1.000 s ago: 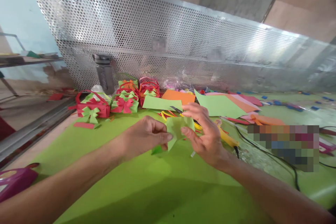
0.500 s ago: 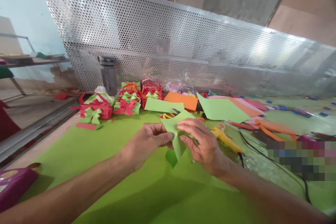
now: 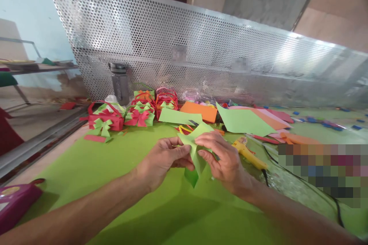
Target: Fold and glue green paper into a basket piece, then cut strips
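Light green paper [image 3: 197, 160], creased and partly folded, is held up above the table between both hands. My left hand [image 3: 165, 157] pinches its left side between thumb and fingers. On the other side, my right hand [image 3: 222, 157] grips the paper with thumb and fingertips, its fingers covering the right part. A darker green paper point [image 3: 191, 178] hangs below the pinch. Just behind the hands lie a flat light green strip [image 3: 179, 116] and an orange sheet [image 3: 198, 111]. To the right of my right hand rests a yellow glue gun [image 3: 250, 155].
Small red and green paper baskets [image 3: 106, 118] with bows stand at the back left, before a grey bottle [image 3: 120, 84]. Coloured sheets [image 3: 244, 118] lie at the back right. A purple object [image 3: 20, 203] sits at the left edge. A perforated metal panel [image 3: 143, 34] closes off the back.
The paper has turned slightly in my fingers, and its middle now looks more pinched in. Both hands keep their grip. The view has shifted a little.
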Motion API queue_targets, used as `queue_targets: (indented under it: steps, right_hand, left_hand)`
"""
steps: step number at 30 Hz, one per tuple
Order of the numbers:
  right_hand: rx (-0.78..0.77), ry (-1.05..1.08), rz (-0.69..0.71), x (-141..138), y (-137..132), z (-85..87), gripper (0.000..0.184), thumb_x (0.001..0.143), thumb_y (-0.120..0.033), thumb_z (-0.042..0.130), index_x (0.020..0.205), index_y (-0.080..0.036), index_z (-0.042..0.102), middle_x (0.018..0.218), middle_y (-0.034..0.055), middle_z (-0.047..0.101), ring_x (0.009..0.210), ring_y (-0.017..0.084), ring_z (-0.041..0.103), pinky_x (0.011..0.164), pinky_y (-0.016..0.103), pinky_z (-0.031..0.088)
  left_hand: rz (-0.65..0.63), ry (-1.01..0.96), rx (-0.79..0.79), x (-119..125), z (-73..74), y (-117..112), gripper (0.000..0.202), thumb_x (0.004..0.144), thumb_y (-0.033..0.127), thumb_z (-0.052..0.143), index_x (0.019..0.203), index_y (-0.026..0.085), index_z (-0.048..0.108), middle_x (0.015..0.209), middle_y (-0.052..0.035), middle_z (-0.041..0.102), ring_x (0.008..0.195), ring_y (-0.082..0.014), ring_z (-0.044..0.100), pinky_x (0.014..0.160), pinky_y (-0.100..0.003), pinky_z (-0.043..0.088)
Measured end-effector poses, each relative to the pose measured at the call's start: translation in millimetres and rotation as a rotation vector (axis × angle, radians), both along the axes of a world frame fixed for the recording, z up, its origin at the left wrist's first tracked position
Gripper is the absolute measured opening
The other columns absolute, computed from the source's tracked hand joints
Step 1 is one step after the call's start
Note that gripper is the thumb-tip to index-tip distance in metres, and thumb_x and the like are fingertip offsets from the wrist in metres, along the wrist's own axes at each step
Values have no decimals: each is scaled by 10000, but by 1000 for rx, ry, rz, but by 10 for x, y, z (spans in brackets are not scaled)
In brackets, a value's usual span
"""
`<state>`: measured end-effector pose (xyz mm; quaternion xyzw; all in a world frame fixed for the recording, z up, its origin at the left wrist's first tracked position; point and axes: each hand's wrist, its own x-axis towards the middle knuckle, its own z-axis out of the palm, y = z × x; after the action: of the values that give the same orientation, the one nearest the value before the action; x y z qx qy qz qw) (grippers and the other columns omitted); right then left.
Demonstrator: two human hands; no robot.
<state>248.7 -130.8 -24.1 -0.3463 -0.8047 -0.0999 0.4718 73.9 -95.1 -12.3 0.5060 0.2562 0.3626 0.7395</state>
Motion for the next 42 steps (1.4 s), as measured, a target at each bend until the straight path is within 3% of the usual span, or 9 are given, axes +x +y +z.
queue_targets:
  steps: [10, 17, 21, 26, 35, 42]
  right_hand:
    - [3, 1, -4, -8, -11, -31, 198, 838, -123, 571, 1028, -180, 571, 918, 58, 655, 922, 186, 585, 901, 412, 417]
    - [-93, 129, -74, 77, 6, 107, 286, 878, -184, 496, 1163, -181, 512, 1250, 126, 504, 1186, 230, 450, 987, 446, 376]
    - [-138, -14, 30, 143, 77, 142, 293, 876, -256, 531, 1164, -197, 527, 1179, 108, 573, 1142, 224, 495, 954, 437, 417]
    - [9, -76, 119, 148, 143, 87, 181, 858, -254, 566, 1031, -214, 602, 1070, 88, 640, 1048, 224, 558, 864, 442, 465]
    - [26, -46, 129, 108, 127, 30, 170, 857, -260, 570, 1017, -212, 605, 958, 68, 686, 911, 195, 617, 869, 424, 442]
    - [-30, -46, 64, 96, 90, 9, 123, 847, -250, 588, 963, -226, 618, 920, 44, 693, 891, 190, 632, 950, 452, 351]
  left_hand:
    - [3, -7, -39, 31, -81, -4, 237, 654, 276, 771, 687, 130, 587, 549, 9, 657, 463, -118, 615, 546, -247, 521]
    - [21, 33, 23, 21, -29, -10, 229, 642, 281, 775, 716, 114, 637, 639, -4, 661, 546, -93, 590, 609, -237, 514]
    - [23, 59, 96, -1, 2, -7, 261, 648, 317, 767, 764, 115, 649, 670, -11, 656, 561, -87, 576, 589, -214, 490]
    - [15, 45, 83, 11, -12, 11, 292, 621, 313, 784, 791, 123, 642, 669, -15, 669, 530, -93, 586, 568, -226, 505]
    - [-10, -29, -10, 37, -84, 18, 289, 615, 256, 799, 807, 109, 640, 658, -17, 676, 542, -107, 621, 570, -237, 536]
    - [57, 15, -14, 47, -111, -11, 300, 599, 271, 806, 756, 106, 610, 639, -11, 671, 519, -101, 612, 574, -252, 543]
